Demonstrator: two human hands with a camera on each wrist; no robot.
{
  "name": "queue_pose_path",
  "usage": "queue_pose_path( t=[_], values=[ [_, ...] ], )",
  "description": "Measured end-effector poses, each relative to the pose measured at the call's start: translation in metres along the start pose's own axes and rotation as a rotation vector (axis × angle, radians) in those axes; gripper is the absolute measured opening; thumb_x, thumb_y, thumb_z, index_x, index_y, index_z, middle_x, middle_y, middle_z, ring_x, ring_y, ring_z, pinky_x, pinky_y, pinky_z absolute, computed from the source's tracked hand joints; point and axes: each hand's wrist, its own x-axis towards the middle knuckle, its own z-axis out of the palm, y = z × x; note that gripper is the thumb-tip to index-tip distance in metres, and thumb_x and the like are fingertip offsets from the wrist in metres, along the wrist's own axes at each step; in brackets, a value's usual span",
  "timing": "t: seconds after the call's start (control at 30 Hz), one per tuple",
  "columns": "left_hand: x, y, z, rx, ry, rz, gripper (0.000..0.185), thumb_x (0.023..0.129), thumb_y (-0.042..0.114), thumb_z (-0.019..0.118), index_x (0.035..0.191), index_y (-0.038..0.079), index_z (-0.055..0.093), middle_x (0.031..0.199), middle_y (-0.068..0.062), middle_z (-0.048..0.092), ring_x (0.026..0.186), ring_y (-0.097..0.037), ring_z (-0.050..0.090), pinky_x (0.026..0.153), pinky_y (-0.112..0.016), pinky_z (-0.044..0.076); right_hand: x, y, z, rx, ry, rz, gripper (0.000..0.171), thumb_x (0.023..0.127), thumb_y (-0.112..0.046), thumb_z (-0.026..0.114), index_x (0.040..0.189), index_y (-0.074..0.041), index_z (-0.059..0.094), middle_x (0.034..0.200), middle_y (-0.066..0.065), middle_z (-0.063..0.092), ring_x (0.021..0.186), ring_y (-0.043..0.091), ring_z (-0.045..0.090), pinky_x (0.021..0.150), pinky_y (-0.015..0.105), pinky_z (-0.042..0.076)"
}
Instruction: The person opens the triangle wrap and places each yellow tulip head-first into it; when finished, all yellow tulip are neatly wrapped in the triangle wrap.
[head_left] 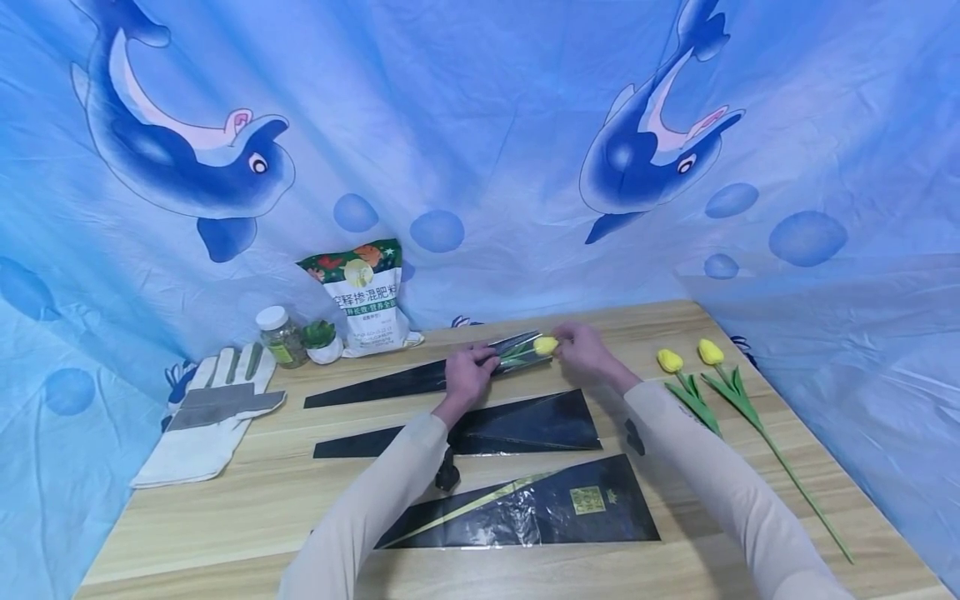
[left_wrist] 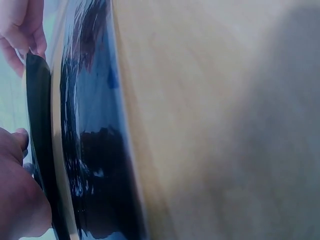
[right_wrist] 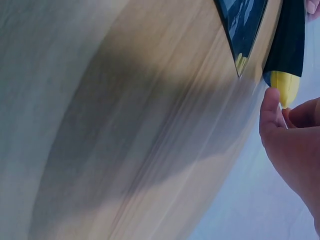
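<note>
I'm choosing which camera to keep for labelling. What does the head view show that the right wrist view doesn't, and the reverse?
Only the head view shows the left hand gripping the black sleeve, two loose yellow tulips, the work glove and the fertilizer bag. Only the right wrist view shows the thumb close beside the bud's tip. Both show the right hand at the yellow tulip bud poking out of the sleeve, above the wooden table.

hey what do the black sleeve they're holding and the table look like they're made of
The black sleeve, gripped by the left hand and held at its mouth by the right hand, looks like thin glossy plastic film: it mirrors light and creases. The yellow tulip inside looks artificial, though that is uncertain. The table shows pale wood grain with a matte finish, possibly laminate.
</note>
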Motion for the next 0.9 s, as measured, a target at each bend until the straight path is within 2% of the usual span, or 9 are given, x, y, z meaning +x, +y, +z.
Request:
queue_pose_path(
  t=[0.1,0.27,0.4,0.5,0.6,0.67,0.9],
  values=[
    [0.0,0.0,0.0,-0.002,-0.002,0.001,0.022,0.09,0.016,0.077,0.11,0.006,0.078,0.124,-0.009,0.069,0.126,-0.033,0.056,0.107,-0.047,0.043,0.001,-0.002,0.003,0.075,-0.011,0.021,0.04,0.086,0.013,0.049,0.126,0.015,0.053,0.115,0.029,0.061,0.095,0.034,0.064,0.077,0.031,0.056],
    [0.001,0.0,0.0,0.0,-0.007,0.002,0.023,0.09,0.016,0.076,0.11,0.006,0.077,0.124,-0.01,0.068,0.126,-0.034,0.056,0.106,-0.048,0.043,0.003,-0.001,0.008,0.163,-0.037,0.034,0.047,0.082,0.018,0.044,0.129,0.019,0.046,0.119,0.033,0.057,0.104,0.04,0.063,0.085,0.036,0.057],
    [0.002,-0.001,0.001,-0.013,-0.014,-0.014,0.023,0.091,0.016,0.076,0.112,0.005,0.076,0.126,-0.01,0.067,0.13,-0.035,0.052,0.109,-0.048,0.04,0.003,-0.003,0.009,0.189,-0.049,0.05,0.046,0.087,0.015,0.044,0.133,0.018,0.043,0.123,0.034,0.057,0.108,0.041,0.062,0.088,0.04,0.057],
    [0.002,-0.001,0.002,-0.016,-0.013,-0.016,0.023,0.091,0.016,0.075,0.112,0.005,0.076,0.126,-0.011,0.067,0.131,-0.036,0.05,0.109,-0.049,0.039,0.002,-0.005,0.008,0.176,-0.051,0.067,0.043,0.095,0.005,0.046,0.137,0.015,0.041,0.124,0.032,0.057,0.109,0.039,0.063,0.091,0.041,0.055],
    [0.002,0.0,0.002,-0.022,-0.015,-0.018,0.024,0.092,0.016,0.075,0.113,0.005,0.076,0.127,-0.01,0.067,0.132,-0.036,0.05,0.11,-0.049,0.039,0.001,-0.008,0.008,0.171,-0.061,0.082,0.047,0.102,-0.009,0.046,0.143,0.011,0.037,0.127,0.03,0.057,0.111,0.038,0.062,0.095,0.044,0.052],
    [0.002,0.0,0.002,-0.031,-0.016,-0.021,0.024,0.092,0.015,0.075,0.113,0.005,0.076,0.127,-0.01,0.067,0.132,-0.036,0.049,0.11,-0.049,0.039,0.0,-0.01,0.009,0.187,-0.073,0.094,0.051,0.102,-0.013,0.048,0.146,0.01,0.034,0.128,0.029,0.057,0.113,0.038,0.062,0.098,0.046,0.05],
    [0.002,0.001,0.003,-0.034,-0.009,-0.026,0.021,0.09,0.015,0.076,0.11,0.006,0.077,0.128,-0.01,0.066,0.132,-0.036,0.05,0.111,-0.049,0.037,0.0,-0.015,0.011,0.243,-0.115,0.096,0.057,0.1,-0.012,0.047,0.149,0.01,0.028,0.129,0.03,0.058,0.117,0.041,0.059,0.106,0.053,0.041]
  ],
)
